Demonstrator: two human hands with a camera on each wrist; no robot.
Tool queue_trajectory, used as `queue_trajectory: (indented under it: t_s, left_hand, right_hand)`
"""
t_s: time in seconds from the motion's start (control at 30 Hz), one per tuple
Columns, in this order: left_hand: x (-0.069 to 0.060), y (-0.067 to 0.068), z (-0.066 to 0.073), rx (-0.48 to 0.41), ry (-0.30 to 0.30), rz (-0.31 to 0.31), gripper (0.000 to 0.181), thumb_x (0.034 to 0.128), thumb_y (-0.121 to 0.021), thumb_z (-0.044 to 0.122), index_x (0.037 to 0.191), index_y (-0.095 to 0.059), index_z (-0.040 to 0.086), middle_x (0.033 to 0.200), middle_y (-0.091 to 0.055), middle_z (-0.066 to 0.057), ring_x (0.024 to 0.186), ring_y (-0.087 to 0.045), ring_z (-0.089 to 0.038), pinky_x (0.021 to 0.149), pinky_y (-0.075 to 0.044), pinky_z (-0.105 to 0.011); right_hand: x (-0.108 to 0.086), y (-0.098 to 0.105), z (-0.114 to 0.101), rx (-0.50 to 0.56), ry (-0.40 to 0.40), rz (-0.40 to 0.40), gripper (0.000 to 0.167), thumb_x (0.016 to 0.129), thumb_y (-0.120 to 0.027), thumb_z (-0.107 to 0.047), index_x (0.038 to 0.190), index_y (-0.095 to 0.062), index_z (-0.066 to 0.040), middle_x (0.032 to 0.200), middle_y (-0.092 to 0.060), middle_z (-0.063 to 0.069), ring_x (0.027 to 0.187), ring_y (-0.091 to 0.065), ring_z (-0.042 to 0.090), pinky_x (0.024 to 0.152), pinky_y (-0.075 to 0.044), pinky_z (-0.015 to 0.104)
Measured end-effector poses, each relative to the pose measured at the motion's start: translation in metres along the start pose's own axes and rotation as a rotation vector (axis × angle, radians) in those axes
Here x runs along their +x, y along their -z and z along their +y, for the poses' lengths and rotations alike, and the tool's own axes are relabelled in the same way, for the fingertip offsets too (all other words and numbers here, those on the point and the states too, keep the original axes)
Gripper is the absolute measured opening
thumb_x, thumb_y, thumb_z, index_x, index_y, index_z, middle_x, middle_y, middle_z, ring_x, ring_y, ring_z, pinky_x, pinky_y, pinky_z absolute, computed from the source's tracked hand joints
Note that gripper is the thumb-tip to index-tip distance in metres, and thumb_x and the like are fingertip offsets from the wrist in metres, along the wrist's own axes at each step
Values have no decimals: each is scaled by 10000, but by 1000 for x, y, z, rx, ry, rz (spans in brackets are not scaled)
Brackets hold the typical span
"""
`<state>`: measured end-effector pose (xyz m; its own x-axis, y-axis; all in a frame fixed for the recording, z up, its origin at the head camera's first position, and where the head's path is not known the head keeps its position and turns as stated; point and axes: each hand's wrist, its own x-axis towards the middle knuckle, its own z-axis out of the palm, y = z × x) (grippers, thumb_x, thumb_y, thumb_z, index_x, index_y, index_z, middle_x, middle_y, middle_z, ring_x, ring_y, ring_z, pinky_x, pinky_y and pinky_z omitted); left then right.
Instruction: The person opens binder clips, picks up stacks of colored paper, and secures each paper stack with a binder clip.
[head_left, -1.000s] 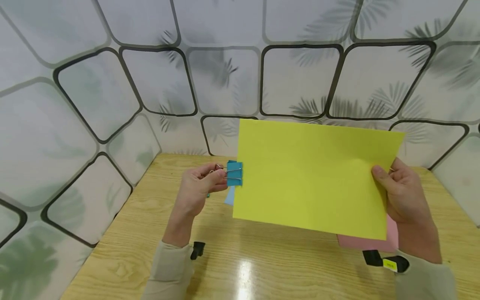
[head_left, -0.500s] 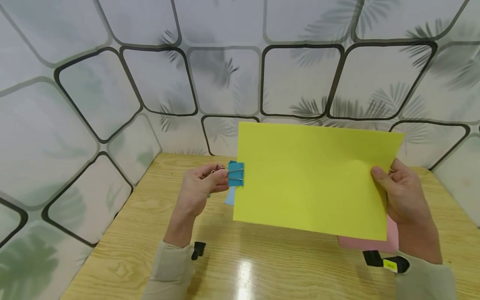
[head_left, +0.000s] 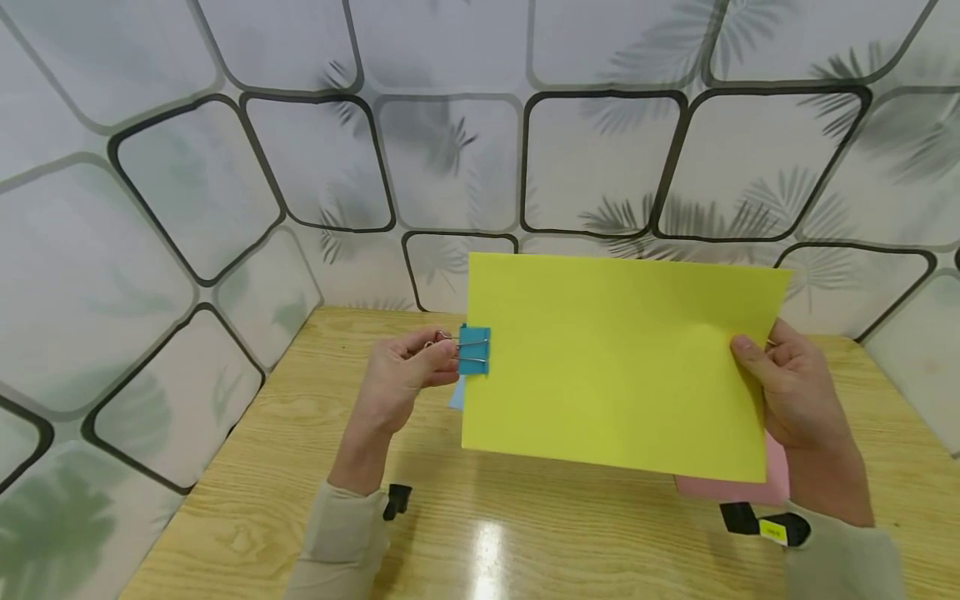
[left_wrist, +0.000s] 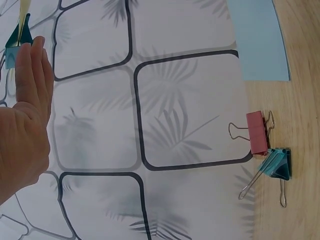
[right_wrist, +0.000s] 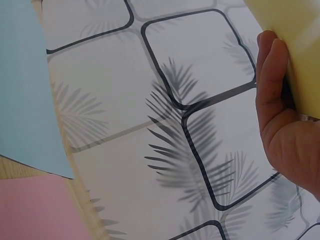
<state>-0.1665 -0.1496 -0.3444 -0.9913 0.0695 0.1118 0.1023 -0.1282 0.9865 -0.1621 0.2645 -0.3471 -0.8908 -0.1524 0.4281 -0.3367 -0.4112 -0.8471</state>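
Compared with the frame one second earlier, the yellow sheet has shifted slightly toward 8 o'clock, together with the right hand. The blue binder clip has moved slightly toward 3 o'clock and now overlaps more of the sheet's 9 o'clock edge.

Left hand: closed in a pinch on the clip's wire handles, thumb on the near side. The front plate of the clip lies over the front of the sheet; in the left wrist view, the two sides of the clip stand spread around the edge. Right hand: gripping the sheet at its 3 o'clock edge, thumb flat on the front, fingers behind. The sheet is held raised above the table, tilted slightly down toward 4 o'clock.

Surface: wood grain, with a bright reflection at 6 o'clock. A light blue sheet shows at 7 o'clock from the clip; a pink sheet shows below the yellow sheet, between 4 and 5 o'clock. In the left wrist view, a red binder clip lies at 3 o'clock, with a teal binder clip just beside it at 5 o'clock.

Room: a pale wall at 12 o'clock, printed with dark-outlined rounded panels and palm leaves
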Motion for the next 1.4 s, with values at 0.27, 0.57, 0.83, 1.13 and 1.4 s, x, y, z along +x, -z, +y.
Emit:
queue_trajectory:
  t_s: [0.27,0.57,0.83,1.13,1.4]
  left_hand:
    - [1,-1,0,11,10,-1,277,929,-666,55,1124,-626,-137,894,-668,-46,743,-678,-143,768,-597,-352]
    - [2,1,-3,23,14,-21,297,939,-657,65,1150,-619,-141,952,-660,-71,777,-687,-151,785,-594,-358]
    - [4,3,-4,17,48,-16,377,952,-634,56,1262,-569,-147,1128,-627,-185,794,-696,-138,801,-590,-347]
    - [5,1,-6,15,41,52,353,950,-649,92,1228,-595,-119,978,-655,-93,766,-700,-159,788,-592,-334]
    - [6,1,-6,-31,77,95,393,980,-623,125,1311,-563,-77,1066,-669,-143,825,-701,-153,795,-587,-311]
  right_hand:
    - [0,-1,1,-10,-9,-10,364,1031,-370,64,1365,-504,6,1095,-704,116,911,-729,208,697,-596,315]
    - [1,-2,1,-29,-16,-6,357,1030,-387,56,1358,-514,-6,1080,-705,106,900,-730,199,691,-596,309]
    - [1,-3,2,-52,-18,12,340,1028,-402,53,1332,-540,-10,1062,-718,95,875,-733,192,676,-594,302]
    - [2,-6,5,-92,-20,-6,355,1030,-414,35,1366,-515,-15,1096,-707,85,899,-730,182,694,-594,298]
    - [2,-8,7,-113,-10,-15,343,1030,-412,37,1352,-522,-15,1082,-706,79,891,-730,174,690,-593,292]
